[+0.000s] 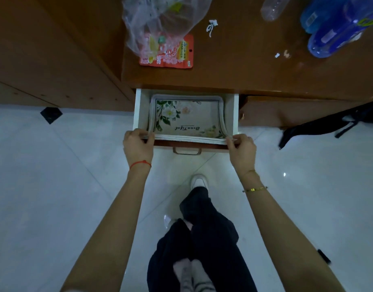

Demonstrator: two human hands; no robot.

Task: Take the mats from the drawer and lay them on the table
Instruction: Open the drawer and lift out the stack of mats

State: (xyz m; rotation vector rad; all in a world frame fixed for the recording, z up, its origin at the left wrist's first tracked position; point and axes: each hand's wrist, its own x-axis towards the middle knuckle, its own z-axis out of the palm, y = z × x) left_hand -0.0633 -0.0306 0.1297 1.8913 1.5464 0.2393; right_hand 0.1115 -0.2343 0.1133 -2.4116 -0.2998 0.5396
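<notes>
Drawer (141, 110): pulled out from under the table edge, centre of the frame; white inner walls, brown front with a metal handle (187, 151) facing the person.
Mats (187, 118): a stack with a floral print on top, lying inside the drawer. The near edge is raised to the drawer front; the far edge is down against the drawer's back wall. The count in the stack cannot be told.
Left hand (138, 147): at the near left corner of the stack; fingers curled, thumb and fingers pinching the mat edges.
Right hand (242, 149): at the near right corner; fingers curled, pinching the edges in the same way.
Table (244, 66): brown top across the upper part of the frame. No mat lies on the part in view.
Table clutter: clear plastic bag (160, 20) over a red snack packet (170, 54) at upper centre; clear bottle (273, 8) and blue bottles (337, 28) at upper right; small white scraps (211, 26) between them.
Done: drawer opened; stack gripped at both near corners.
Step in hand, as judged: lifting the stack clear of the drawer.
Left to do: withdraw the mats fully, carry them up to the table, lay them out.
Caution: the bag, packet and bottles occupy much of the visible top; free space appears limited to the near centre.
</notes>
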